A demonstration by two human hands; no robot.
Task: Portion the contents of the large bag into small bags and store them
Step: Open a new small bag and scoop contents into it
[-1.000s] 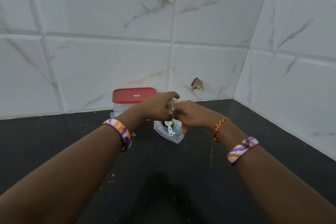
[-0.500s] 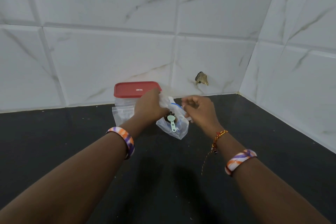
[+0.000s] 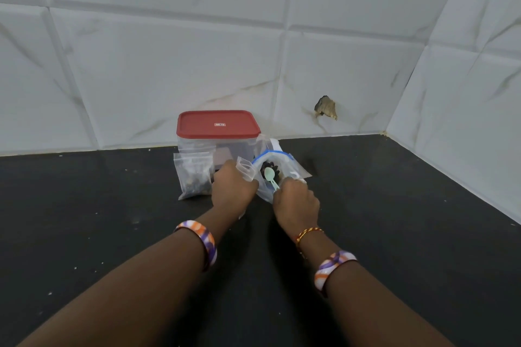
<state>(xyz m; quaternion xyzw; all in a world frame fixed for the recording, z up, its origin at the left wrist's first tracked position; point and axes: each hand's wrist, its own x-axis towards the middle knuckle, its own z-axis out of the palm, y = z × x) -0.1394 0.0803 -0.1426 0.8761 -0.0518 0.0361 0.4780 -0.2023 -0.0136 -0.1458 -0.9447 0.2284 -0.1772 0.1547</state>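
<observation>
Scoop in progress: spoon now down in the open large bag.

Right hand (image 3: 296, 201) grips the handle of the mint spoon (image 3: 271, 177), fingers curled round it; a second ago both hands were together at the bag top with the spoon lying loose inside, and half a second ago the right was only reaching. Left hand (image 3: 232, 191) pinches a small bag (image 3: 244, 170), empty as far as I can see, just left of the large bag (image 3: 277, 169). The blue-edged mouth is now spread, the bowl resting on the dark contents just beyond the right hand. Judgement: opening done, first transfer into this small bag comes next. Left of the left hand, a filled small bag (image 3: 194, 177) stands on the bench (image 3: 84, 205). Beyond both hands, a red-lidded box (image 3: 217, 127).
</observation>
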